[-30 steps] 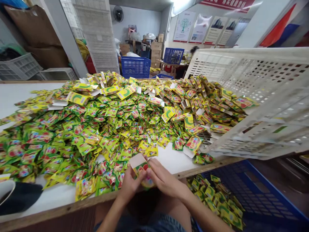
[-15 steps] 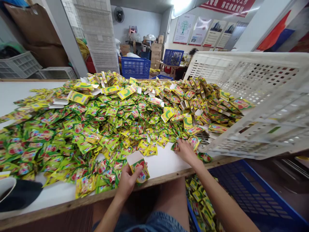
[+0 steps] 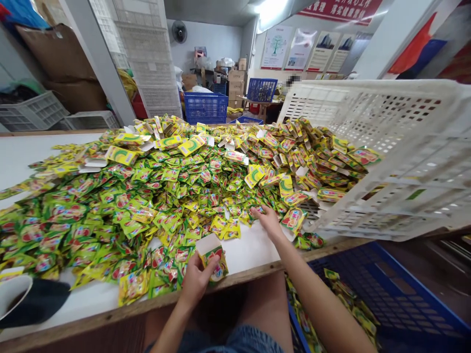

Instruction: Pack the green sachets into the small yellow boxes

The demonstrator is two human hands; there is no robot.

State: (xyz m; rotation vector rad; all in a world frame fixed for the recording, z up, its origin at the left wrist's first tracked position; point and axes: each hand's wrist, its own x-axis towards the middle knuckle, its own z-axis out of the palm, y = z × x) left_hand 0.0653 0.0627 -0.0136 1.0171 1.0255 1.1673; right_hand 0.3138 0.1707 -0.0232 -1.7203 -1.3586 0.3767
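My left hand (image 3: 196,281) is closed round a small yellow-green carton (image 3: 213,257) with its white flap open, held over the table's front edge. My right hand (image 3: 268,220) reaches forward onto the near rim of a big heap of green and yellow sachets (image 3: 147,196), its fingers curled on sachets there. Flat and folded cartons (image 3: 294,147) of the same print are piled at the back and right of the heap.
A white perforated crate (image 3: 390,147) lies tipped on its side at the right of the white table (image 3: 250,250). A blue crate (image 3: 397,299) holding filled cartons sits below at the right. A dark cap (image 3: 33,299) rests at the near left. Crates and boxes stand behind.
A second ago both hands worked the carton together. My right hand then left it and reached to the heap, now shifted slightly left among the sachets. My left hand keeps the carton.
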